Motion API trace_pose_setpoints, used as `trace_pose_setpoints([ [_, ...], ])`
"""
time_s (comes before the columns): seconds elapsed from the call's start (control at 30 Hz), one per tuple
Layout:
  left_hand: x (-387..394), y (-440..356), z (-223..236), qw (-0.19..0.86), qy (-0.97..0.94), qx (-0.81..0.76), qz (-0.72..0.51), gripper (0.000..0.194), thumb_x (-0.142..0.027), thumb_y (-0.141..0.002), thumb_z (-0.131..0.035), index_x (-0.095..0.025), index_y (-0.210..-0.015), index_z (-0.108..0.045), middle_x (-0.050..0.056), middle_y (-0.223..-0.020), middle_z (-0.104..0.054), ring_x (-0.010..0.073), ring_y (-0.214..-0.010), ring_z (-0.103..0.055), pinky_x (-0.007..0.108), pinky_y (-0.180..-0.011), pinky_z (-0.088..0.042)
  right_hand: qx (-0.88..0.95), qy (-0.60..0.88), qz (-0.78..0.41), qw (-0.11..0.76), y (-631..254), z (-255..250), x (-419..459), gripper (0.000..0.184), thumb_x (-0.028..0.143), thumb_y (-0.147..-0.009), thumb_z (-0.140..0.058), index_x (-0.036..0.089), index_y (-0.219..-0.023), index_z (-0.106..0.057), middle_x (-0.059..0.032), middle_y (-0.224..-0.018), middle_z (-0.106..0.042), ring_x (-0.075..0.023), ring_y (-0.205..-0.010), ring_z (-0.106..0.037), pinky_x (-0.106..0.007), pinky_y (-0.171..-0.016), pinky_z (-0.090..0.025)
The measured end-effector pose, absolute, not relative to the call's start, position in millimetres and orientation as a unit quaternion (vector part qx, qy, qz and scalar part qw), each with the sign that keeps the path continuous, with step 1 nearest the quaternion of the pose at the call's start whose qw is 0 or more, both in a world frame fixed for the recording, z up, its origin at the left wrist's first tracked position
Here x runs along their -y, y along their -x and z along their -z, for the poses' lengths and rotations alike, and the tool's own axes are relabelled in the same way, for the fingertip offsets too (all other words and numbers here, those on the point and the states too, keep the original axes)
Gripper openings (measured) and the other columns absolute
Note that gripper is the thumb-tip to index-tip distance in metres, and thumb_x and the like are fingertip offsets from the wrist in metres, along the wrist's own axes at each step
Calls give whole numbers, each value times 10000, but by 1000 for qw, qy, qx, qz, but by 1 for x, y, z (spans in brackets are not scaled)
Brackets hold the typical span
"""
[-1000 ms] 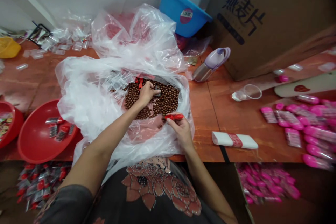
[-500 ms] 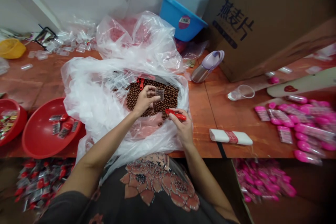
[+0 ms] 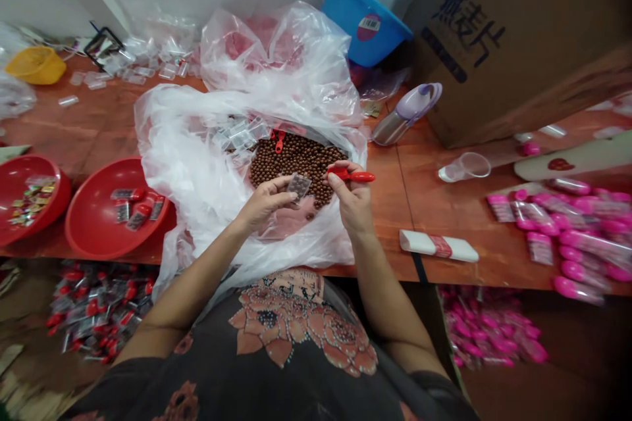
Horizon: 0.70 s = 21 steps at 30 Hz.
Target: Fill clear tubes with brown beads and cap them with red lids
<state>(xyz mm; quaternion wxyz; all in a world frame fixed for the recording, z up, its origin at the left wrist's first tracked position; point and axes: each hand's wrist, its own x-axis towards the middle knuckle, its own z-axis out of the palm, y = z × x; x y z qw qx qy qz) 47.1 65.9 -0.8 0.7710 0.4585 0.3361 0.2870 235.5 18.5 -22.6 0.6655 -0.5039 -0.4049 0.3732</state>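
My left hand (image 3: 269, 202) is closed on a small clear plastic container (image 3: 299, 188) with dark brown balls showing inside it. In my right hand (image 3: 353, 192) is a red plastic cap (image 3: 363, 177), pinched between thumb and fingers, to the right of the container and apart from it. Below both hands, many brown balls (image 3: 296, 156) lie in a white plastic bag (image 3: 182, 151) spread open on the table. Clear containers (image 3: 243, 133) and a red cap (image 3: 280, 142) rest at the far left of the balls.
Left of the bag, a red bowl (image 3: 91, 227) holds several red-capped containers, beside another red bowl (image 3: 62, 197) with wrapped pieces. A bottle (image 3: 407, 112), a clear cup (image 3: 467, 166), a white packet (image 3: 438, 245) and pink-capped containers (image 3: 540, 247) stand or lie right. Behind are a cardboard box (image 3: 474, 92) and blue basin (image 3: 363, 16).
My left hand has drawn the container lower, toward my body. My right hand has risen with the red cap, now turned to point right. The whole view has shifted slightly.
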Motion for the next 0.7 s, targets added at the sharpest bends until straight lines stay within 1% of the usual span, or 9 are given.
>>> trace_pose_setpoints([
  [0.13, -61, -39, 3, 758, -481, -338, -284, 496, -275, -756, -745, -184, -1240, -676, 116, -1264, -662, 197, -1011, -632, 286, -771, -544, 414, 484, -409, 654, -229, 17, -21, 358, 356, -844, -701, 300, -1147, -519, 4, -1049, -707, -150, -942, -685, -323, -879, -577],
  [0.2, -60, -37, 5, 742, -501, -342, -286, 499, -289, -765, -740, -187, -1248, -675, 117, -1268, -663, 200, -1024, -629, 286, -776, -539, 419, 476, -429, 644, -226, 15, -21, 329, 359, -853, -689, 294, -1124, -514, 2, -1040, -719, -156, -955, -693, -336, -887, -577],
  [0.33, -56, -37, 8, 716, -528, -351, -293, 480, -305, -776, -735, -196, -1240, -682, 111, -1267, -666, 201, -1042, -626, 298, -805, -531, 466, 461, -450, 606, -222, 10, -21, 232, 380, -906, -612, 284, -1097, -520, -8, -1047, -725, -170, -1039, -688, -380, -962, -554],
  [0.47, -56, -37, 10, 737, -506, -344, -288, 475, -299, -781, -732, -183, -1238, -680, 118, -1240, -678, 200, -1053, -632, 292, -814, -523, 503, 452, -461, 574, -219, 12, -20, 225, 365, -931, -583, 279, -1127, -513, -8, -1029, -720, -177, -1037, -690, -389, -964, -549],
  [0.57, -57, -35, 11, 764, -462, -343, -291, 468, -274, -774, -731, -170, -1228, -684, 120, -1210, -690, 181, -1018, -643, 269, -796, -516, 513, 458, -453, 567, -220, 16, -20, 226, 364, -939, -572, 278, -1140, -513, -14, -1063, -703, -177, -1050, -679, -380, -960, -541],
  [0.7, -58, -33, 12, 790, -404, -361, -288, 399, -233, -739, -739, -169, -1133, -733, 99, -1143, -717, 143, -911, -656, 254, -784, -518, 509, 485, -431, 565, -224, 20, -20, 237, 405, -931, -572, 276, -1123, -521, -18, -1058, -678, -175, -1013, -671, -374, -942, -540],
])
